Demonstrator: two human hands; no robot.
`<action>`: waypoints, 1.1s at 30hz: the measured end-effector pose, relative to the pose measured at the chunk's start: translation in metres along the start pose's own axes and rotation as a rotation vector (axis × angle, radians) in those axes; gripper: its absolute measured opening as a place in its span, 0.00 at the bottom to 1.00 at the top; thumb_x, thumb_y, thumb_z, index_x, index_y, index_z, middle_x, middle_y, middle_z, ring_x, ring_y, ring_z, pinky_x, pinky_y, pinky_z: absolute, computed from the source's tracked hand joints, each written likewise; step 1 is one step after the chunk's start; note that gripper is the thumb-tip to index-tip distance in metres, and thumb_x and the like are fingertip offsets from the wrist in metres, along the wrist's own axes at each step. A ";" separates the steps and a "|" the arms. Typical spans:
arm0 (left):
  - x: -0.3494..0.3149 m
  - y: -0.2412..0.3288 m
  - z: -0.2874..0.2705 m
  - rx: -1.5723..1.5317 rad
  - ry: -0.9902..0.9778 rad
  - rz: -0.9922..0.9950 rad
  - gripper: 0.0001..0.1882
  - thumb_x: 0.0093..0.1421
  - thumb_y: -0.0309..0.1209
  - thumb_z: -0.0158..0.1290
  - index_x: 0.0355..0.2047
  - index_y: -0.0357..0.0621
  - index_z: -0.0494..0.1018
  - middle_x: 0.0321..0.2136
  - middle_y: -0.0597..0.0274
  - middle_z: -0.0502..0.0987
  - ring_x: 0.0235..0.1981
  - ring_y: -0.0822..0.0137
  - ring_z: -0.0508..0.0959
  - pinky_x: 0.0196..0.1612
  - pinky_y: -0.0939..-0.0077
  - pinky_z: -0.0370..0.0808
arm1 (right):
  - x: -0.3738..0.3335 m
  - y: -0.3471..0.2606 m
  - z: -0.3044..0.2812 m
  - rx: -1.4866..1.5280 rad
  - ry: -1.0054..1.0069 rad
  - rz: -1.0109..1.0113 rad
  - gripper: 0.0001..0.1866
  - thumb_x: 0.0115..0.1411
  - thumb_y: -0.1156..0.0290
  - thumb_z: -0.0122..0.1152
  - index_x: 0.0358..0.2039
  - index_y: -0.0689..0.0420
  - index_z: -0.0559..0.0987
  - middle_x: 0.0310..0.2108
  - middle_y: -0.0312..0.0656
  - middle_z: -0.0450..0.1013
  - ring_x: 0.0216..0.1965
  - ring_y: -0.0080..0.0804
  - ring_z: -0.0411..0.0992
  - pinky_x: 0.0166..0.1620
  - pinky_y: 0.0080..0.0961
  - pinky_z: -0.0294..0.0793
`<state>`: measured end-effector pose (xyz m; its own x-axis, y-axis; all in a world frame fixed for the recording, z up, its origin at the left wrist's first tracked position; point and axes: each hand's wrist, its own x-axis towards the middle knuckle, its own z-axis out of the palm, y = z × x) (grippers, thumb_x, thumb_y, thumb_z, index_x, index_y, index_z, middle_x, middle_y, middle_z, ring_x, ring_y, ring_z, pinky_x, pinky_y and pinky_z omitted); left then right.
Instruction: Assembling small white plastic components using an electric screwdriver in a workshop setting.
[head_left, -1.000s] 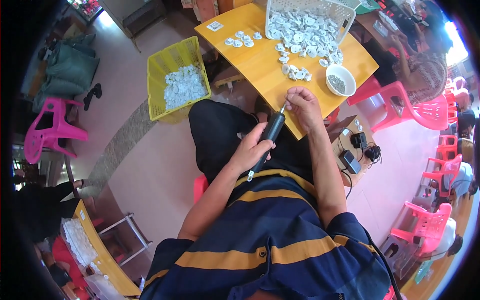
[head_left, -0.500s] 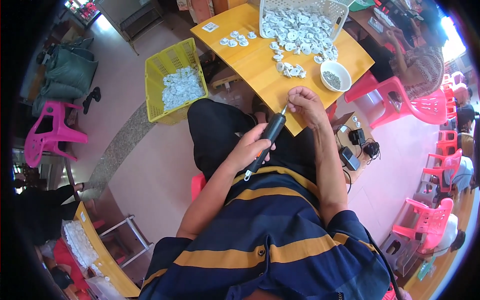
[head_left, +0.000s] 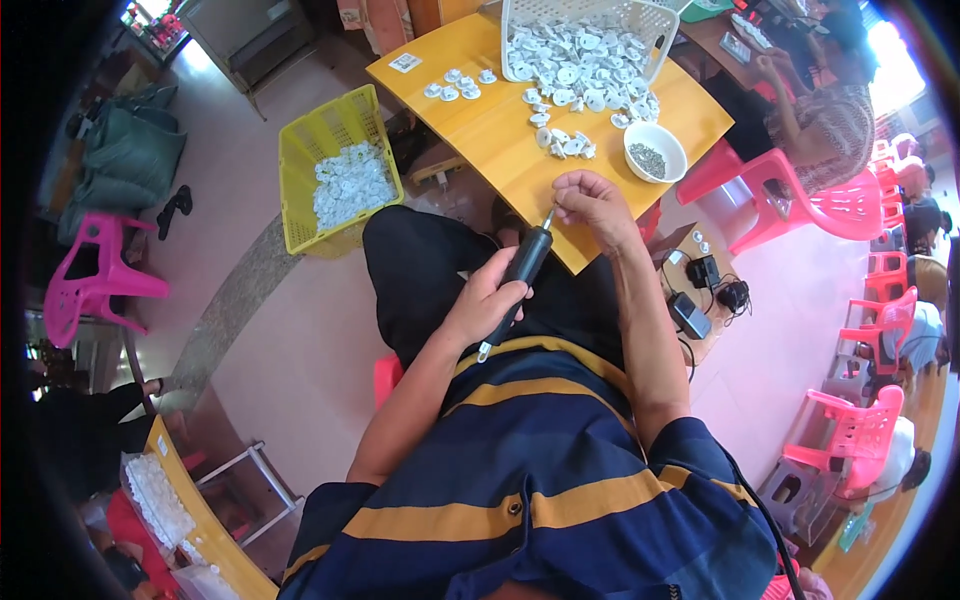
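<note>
My left hand (head_left: 490,300) is wrapped round a black electric screwdriver (head_left: 527,262), which slants over my lap with its bit pointing up toward the table. At the bit's tip, the fingers of my right hand (head_left: 598,208) are closed in a pinch; whatever is between them is too small to make out. Just beyond that hand, loose white plastic parts (head_left: 567,145) lie on the yellow wooden table (head_left: 480,125). A white bowl (head_left: 675,145) of small metal screws (head_left: 648,160) stands to their right.
A tipped white basket (head_left: 658,45) spills many white parts at the table's back. On the floor to the left stands a yellow crate (head_left: 292,190) of white pieces. A low box (head_left: 715,335) with chargers and cables is at right; pink chairs (head_left: 825,195) and seated people lie beyond.
The whole view has shifted slightly, so the scene sits a little further left and up. Both hands keep nearly the same pose round the screwdriver and its tip.
</note>
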<state>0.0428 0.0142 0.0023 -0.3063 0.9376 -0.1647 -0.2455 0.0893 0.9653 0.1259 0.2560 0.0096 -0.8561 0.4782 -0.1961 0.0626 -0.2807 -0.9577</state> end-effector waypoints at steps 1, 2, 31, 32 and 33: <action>0.000 -0.001 -0.001 -0.003 -0.002 0.005 0.25 0.62 0.26 0.47 0.61 0.38 0.64 0.35 0.60 0.76 0.25 0.74 0.76 0.30 0.78 0.76 | 0.001 0.000 0.003 0.007 -0.014 -0.028 0.11 0.62 0.74 0.65 0.45 0.59 0.78 0.32 0.35 0.78 0.31 0.21 0.76 0.36 0.17 0.76; 0.000 0.003 -0.001 -0.042 0.027 0.007 0.25 0.63 0.26 0.47 0.61 0.38 0.64 0.35 0.60 0.76 0.25 0.73 0.76 0.30 0.78 0.76 | 0.002 -0.001 0.007 0.014 -0.027 -0.055 0.14 0.62 0.72 0.65 0.48 0.58 0.77 0.33 0.35 0.78 0.32 0.21 0.76 0.37 0.17 0.76; 0.004 0.009 -0.019 -0.270 0.270 -0.010 0.23 0.67 0.29 0.45 0.62 0.39 0.61 0.35 0.58 0.77 0.25 0.72 0.78 0.28 0.77 0.77 | 0.055 -0.005 0.004 -1.196 0.426 -0.614 0.09 0.60 0.67 0.65 0.36 0.58 0.78 0.35 0.49 0.76 0.33 0.48 0.76 0.36 0.41 0.75; 0.004 0.008 -0.019 -0.270 0.268 -0.007 0.23 0.67 0.29 0.45 0.62 0.39 0.61 0.35 0.58 0.77 0.25 0.72 0.78 0.28 0.77 0.77 | 0.053 -0.007 0.005 -1.197 0.428 -0.616 0.09 0.60 0.67 0.65 0.36 0.58 0.78 0.35 0.49 0.76 0.33 0.48 0.76 0.36 0.41 0.75; 0.003 0.007 -0.018 -0.266 0.257 -0.011 0.24 0.67 0.29 0.45 0.62 0.39 0.61 0.35 0.58 0.77 0.25 0.72 0.78 0.28 0.77 0.77 | 0.049 -0.008 0.006 -1.103 0.410 -0.591 0.08 0.62 0.69 0.63 0.37 0.59 0.77 0.35 0.48 0.76 0.33 0.44 0.77 0.36 0.37 0.76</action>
<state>0.0235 0.0116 0.0049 -0.5152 0.8190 -0.2528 -0.4701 -0.0233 0.8823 0.0807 0.2768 0.0086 -0.6943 0.5647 0.4462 0.2855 0.7852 -0.5495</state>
